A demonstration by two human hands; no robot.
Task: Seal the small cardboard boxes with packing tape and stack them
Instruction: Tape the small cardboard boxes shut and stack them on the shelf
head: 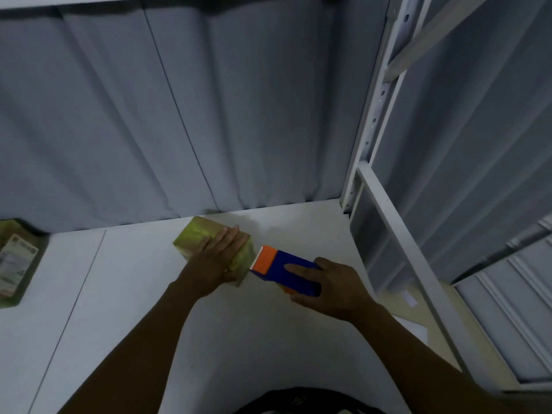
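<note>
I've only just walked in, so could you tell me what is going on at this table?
A person is taping a small cardboard box on the white table. The left hand lies flat on top of the box, steadying it, while the right hand grips a blue and orange tape dispenser with its orange end against the box's right side. Another box lies apart at the table's left edge; no stack is visible.

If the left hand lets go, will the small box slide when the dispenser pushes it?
Probably yes: the small box looks light and the white table smooth. The left hand lies flat on top, seemingly steadying it. Its low shape makes tipping unlikely.
</note>
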